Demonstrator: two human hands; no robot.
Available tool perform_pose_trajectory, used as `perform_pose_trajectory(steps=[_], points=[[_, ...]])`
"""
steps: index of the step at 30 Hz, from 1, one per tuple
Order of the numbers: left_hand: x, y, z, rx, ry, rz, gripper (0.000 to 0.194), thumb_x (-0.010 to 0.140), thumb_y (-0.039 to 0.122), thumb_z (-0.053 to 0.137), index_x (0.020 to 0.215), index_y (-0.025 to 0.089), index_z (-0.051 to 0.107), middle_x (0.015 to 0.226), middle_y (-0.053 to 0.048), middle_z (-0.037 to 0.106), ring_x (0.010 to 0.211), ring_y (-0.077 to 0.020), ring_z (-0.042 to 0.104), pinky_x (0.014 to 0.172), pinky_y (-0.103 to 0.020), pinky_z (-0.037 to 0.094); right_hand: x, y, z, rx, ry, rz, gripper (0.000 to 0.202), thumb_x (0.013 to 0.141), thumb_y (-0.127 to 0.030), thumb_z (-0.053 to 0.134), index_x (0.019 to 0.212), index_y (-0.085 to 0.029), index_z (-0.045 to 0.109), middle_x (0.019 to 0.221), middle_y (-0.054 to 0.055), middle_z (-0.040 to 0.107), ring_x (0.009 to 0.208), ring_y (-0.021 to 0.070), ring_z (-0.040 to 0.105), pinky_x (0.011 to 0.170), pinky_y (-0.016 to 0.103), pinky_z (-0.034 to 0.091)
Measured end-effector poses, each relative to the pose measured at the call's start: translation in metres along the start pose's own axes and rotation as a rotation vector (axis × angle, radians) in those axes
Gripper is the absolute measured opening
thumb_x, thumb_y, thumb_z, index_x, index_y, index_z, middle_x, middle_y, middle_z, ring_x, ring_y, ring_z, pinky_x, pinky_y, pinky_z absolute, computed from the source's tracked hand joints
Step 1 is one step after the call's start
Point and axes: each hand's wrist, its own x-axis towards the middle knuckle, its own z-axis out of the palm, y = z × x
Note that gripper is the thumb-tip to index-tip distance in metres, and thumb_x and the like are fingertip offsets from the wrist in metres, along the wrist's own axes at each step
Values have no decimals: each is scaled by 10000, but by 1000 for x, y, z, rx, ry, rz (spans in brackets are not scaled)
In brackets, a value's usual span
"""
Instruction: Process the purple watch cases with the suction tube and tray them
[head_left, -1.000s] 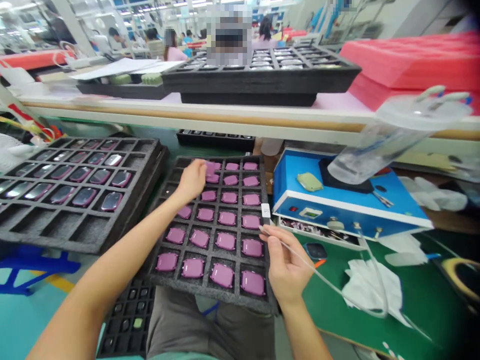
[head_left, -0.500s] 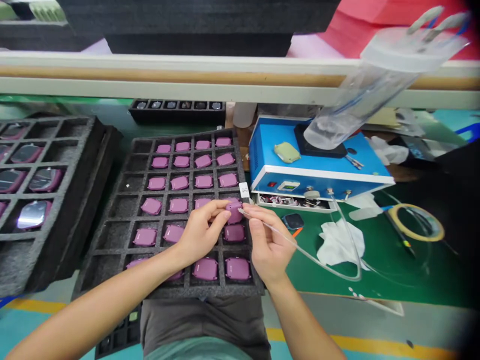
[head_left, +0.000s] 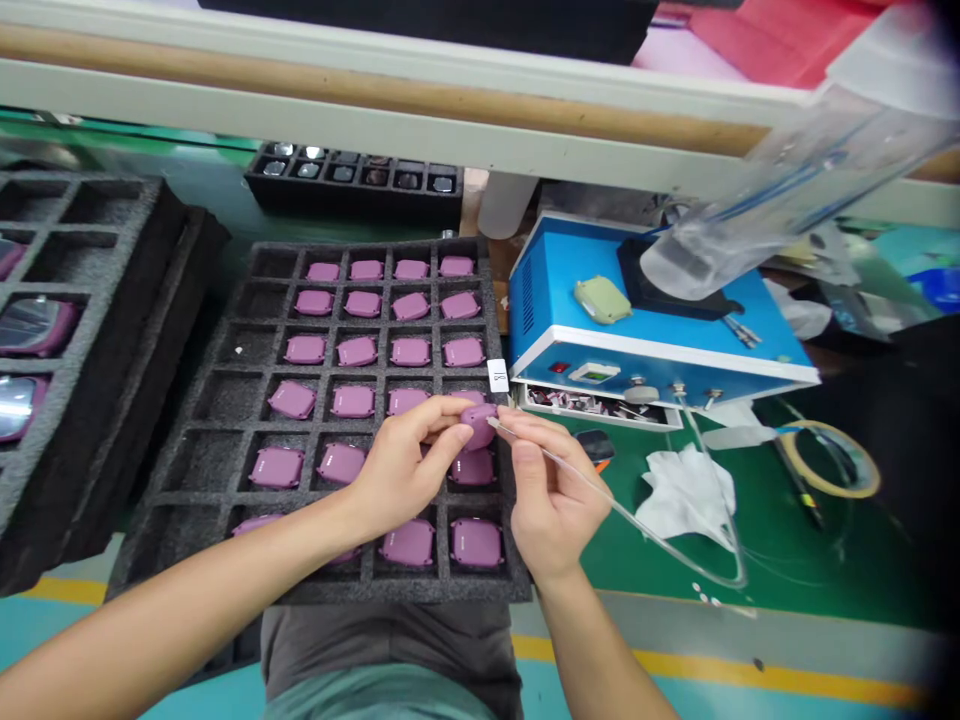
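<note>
My left hand [head_left: 409,450] pinches a purple watch case [head_left: 480,428] above the right side of a dark foam tray [head_left: 184,520]. Between the fingers of my right hand [head_left: 559,490] is the end of a thin clear tube [head_left: 637,525], its tip touching or very close to the case's edge. The tube loops back to the front of a blue machine [head_left: 547,345]. Many more purple watch cases [head_left: 352,401] lie in the tray's compartments, some hidden under my left forearm. A label reading 18 [head_left: 497,376] is on the tray's right edge.
A stack of foam trays [head_left: 142,310] with glossy watches stands at left. On the machine rest a pale green case [head_left: 602,299] and a clear cylinder [head_left: 720,240]. A white cloth [head_left: 686,490] and a tape roll [head_left: 862,465] lie at right. A shelf edge [head_left: 375,110] crosses overhead.
The camera view has shifted and tilted a little. My hands keep the same grip, and the purple case looks turned slightly, more edge-on, against the tube tip.
</note>
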Motion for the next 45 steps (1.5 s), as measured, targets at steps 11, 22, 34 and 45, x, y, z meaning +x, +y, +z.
perform_pose_trajectory(steps=[11, 22, 34, 45], points=[[-1, -2, 0, 26, 6, 31, 225, 1023, 231, 610, 1208, 141, 701, 883, -29, 803, 771, -142, 732, 726, -236, 593, 0, 0, -1, 9, -5, 4, 197, 1012, -140, 649, 1089, -252, 791, 1083, 51, 819, 1075, 219, 793, 932, 427, 683], [-1, -3, 1, 20, 16, 46, 223, 1022, 218, 615, 1208, 135, 707, 984, -63, 827, 869, -165, 774, 793, -253, 620, -1, 1, 0, 8, 1, -5, 200, 1009, -135, 650, 1093, -251, 790, 1071, 53, 818, 1077, 227, 794, 931, 443, 686], [-1, -1, 0, 21, 14, 18, 240, 1015, 234, 628, 1214, 141, 725, 954, -58, 813, 847, -173, 758, 789, -264, 609, 0, 2, -1, -11, -4, -19, 191, 1003, -137, 652, 1087, -245, 787, 1063, 59, 820, 1071, 230, 796, 930, 459, 690], [-1, -2, -1, 37, 2, 26, 233, 1024, 240, 630, 1218, 164, 734, 1039, -65, 835, 882, -177, 779, 792, -260, 609, 0, 2, -1, -15, -12, -11, 190, 1002, -148, 648, 1081, -247, 789, 1084, 60, 821, 1070, 232, 793, 932, 441, 679]])
